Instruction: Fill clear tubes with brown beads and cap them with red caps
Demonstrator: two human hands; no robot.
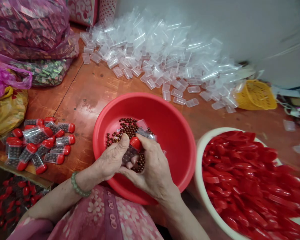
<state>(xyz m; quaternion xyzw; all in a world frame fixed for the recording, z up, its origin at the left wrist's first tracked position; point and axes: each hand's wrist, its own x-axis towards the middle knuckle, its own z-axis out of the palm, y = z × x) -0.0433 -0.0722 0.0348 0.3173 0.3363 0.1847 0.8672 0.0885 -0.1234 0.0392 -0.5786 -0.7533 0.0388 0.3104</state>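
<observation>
Over a red basin (182, 143), my left hand (112, 156) is closed on a clear container (128, 155) filled with dark balls and topped with a red cap (135, 143). My right hand (153, 163) curves around the cap side, its thumb and fingers near the container; whether it grips the container is not clear. Brown balls (130, 126) lie in the basin beneath and behind the hands. A clear empty case (142, 124) rests among them, and another clear piece (146, 134) shows just beyond my right fingertips.
Filled red-capped containers (42, 143) lie at the left. Clear cases (150, 63) are heaped along the wall, beside a yellow basket (258, 95). A white tub (202, 173) of red pieces (245, 180) stands right. Pink bags (35, 30) occupy the upper left.
</observation>
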